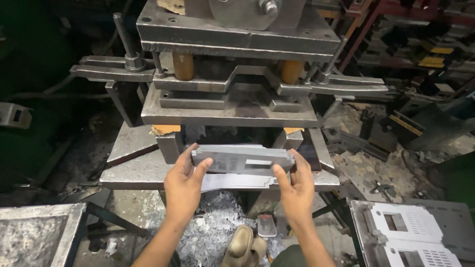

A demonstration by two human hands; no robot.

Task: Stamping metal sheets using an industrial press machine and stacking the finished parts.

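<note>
Nearest you, low in the head view, sit your sandalled foot (242,245) and a foot pedal (267,226) just beside it, on a floor strewn with pale metal scrap (210,237).

Above them your 2 hands hold 1 flat stamped metal panel (242,160) at the near edge of the press bed (143,170). Your left hand (184,187) grips the panel's left end: thumb on the far side, fingers curled over the near face, closed on the sheet. Your right hand (297,190) does the same at the right end, fingers half closed around the edge. Neither hand is nearer; the panel spans straight between them.

Its long axis runs left to right, parallel with the front of the die. The slotted vents and a rectangular cut-out show on the face turned toward you, and the panel is tilted, top edge leaning toward the far side. It lies just beside the mouth of the die set (230,106), below the upper block and apart from it; you cannot tell whether its lower edge touches the bed.

At near right, well apart from your hands, a stack of finished panels (410,232) lies flat.
</note>
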